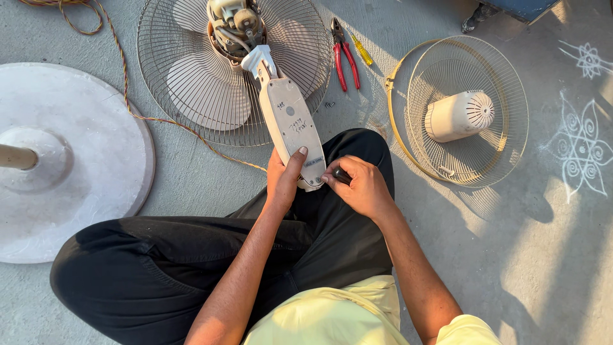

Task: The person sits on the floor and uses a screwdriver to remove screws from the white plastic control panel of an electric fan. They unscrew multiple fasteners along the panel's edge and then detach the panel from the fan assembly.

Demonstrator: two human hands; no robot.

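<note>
I sit cross-legged on the floor in black trousers. My left hand (285, 176) grips the lower end of a long beige fan neck housing (290, 121), thumb on its top face. The housing runs up to the exposed fan motor (231, 22), which lies over the rear wire guard with pale blades (211, 83). My right hand (363, 185) is closed around a dark tool handle (341, 174) whose tip meets the housing's bottom end.
Red-handled pliers (345, 61) and a yellow screwdriver (362, 51) lie beyond my knee. A second wire guard (504, 96) with a beige motor cover (460, 115) sits right. A round white fan base (96, 160) lies left; a twisted cord (121, 70) trails past it. Chalk floor drawings (581, 150) at the right.
</note>
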